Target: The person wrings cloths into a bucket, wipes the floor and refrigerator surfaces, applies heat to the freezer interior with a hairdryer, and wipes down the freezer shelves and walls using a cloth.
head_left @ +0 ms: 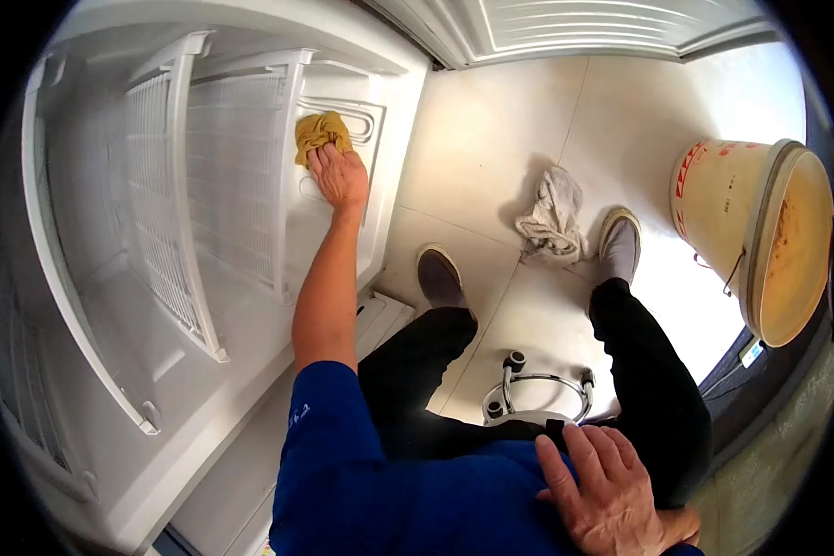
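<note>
My left hand (340,176) reaches into a white fridge or freezer compartment, its fingers pressed on a crumpled yellow cloth (322,135). The cloth lies against the white inner surface (372,139), beside a grooved oval shape. White wire shelves (162,185) stand left of that hand. My right hand (605,486) rests near my lap at the bottom, its fingers stretched out, and nothing shows in it.
A grey rag (554,218) lies on the tiled floor (473,139) between my feet. At the right stands a pale bucket (727,199) with a yellowish lid. A wheeled stool base (537,378) is beneath me. The white door (584,23) hangs open at the top.
</note>
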Demonstrator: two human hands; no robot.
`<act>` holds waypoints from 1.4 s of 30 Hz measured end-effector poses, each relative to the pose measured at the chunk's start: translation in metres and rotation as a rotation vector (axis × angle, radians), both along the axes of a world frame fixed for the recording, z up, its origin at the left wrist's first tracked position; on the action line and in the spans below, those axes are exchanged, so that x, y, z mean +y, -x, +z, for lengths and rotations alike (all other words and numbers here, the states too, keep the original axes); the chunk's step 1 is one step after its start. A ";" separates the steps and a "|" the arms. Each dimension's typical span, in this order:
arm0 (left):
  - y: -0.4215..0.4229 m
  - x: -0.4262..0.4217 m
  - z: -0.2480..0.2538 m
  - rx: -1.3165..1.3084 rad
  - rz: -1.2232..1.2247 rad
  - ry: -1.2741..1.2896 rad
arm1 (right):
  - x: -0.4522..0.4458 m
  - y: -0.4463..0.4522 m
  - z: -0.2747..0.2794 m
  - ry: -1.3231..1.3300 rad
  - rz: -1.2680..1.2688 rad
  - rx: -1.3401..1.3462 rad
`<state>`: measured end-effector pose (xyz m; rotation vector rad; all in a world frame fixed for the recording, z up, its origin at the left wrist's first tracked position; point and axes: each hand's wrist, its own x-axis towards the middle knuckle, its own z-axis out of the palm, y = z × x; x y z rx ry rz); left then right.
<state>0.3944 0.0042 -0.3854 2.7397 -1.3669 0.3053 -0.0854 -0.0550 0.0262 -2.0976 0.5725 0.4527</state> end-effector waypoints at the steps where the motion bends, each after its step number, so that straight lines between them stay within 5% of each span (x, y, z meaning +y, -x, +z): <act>1: 0.004 0.002 -0.012 0.034 -0.016 0.056 | -0.003 -0.001 0.001 -0.004 0.003 0.004; 7: 0.057 0.010 0.027 0.312 -0.053 0.036 | -0.003 -0.009 0.006 -0.001 0.003 -0.049; 9: 0.052 0.013 0.042 0.650 0.100 0.162 | -0.003 -0.009 0.010 0.000 0.012 -0.065; 11: 0.022 0.007 0.047 0.466 0.204 0.534 | -0.002 -0.008 0.011 0.003 0.027 -0.084; 12: -0.007 0.006 0.036 0.131 0.223 0.591 | -0.001 -0.007 0.011 0.005 0.027 -0.082; 14: -0.017 0.007 0.069 0.264 0.399 0.477 | -0.001 -0.003 0.011 0.017 0.024 -0.073; 17: -0.020 0.015 0.070 0.098 0.230 0.228 | -0.006 -0.007 0.006 0.066 0.093 -0.053; 20: -0.031 0.021 -0.001 -0.162 0.180 0.261 | -0.003 0.004 0.008 0.011 0.011 -0.038; 22: -0.028 0.019 -0.004 -0.085 0.255 0.199 | -0.003 0.005 0.007 0.015 -0.001 -0.042; 28: -0.009 0.047 0.011 0.284 -0.025 -0.075 | -0.003 0.004 0.014 0.022 0.002 -0.105; 30: 0.010 0.038 0.048 0.399 -0.063 -0.205 | 0.000 0.004 0.018 0.032 0.013 -0.128; 32: 0.005 0.043 0.059 0.529 0.088 -0.149 | 0.000 0.005 0.019 0.011 0.021 -0.163; 34: -0.016 0.057 0.066 0.127 0.197 0.098 | 0.000 0.008 0.020 0.029 0.024 -0.154; 35: -0.029 0.067 0.063 0.135 0.197 0.095 | 0.000 0.010 0.020 0.032 0.023 -0.148; 37: -0.048 0.079 0.058 0.118 0.445 -0.134 | 0.000 0.013 0.017 0.028 0.011 -0.136; 38: -0.041 0.079 0.051 0.122 0.441 -0.142 | 0.000 0.015 0.016 0.021 0.001 -0.131; 40: -0.011 0.083 0.038 -0.046 0.440 -0.573 | -0.002 0.017 0.016 0.006 -0.007 -0.117; 42: 0.015 0.064 0.051 -0.004 0.452 -0.621 | -0.007 0.019 0.014 0.019 -0.011 -0.100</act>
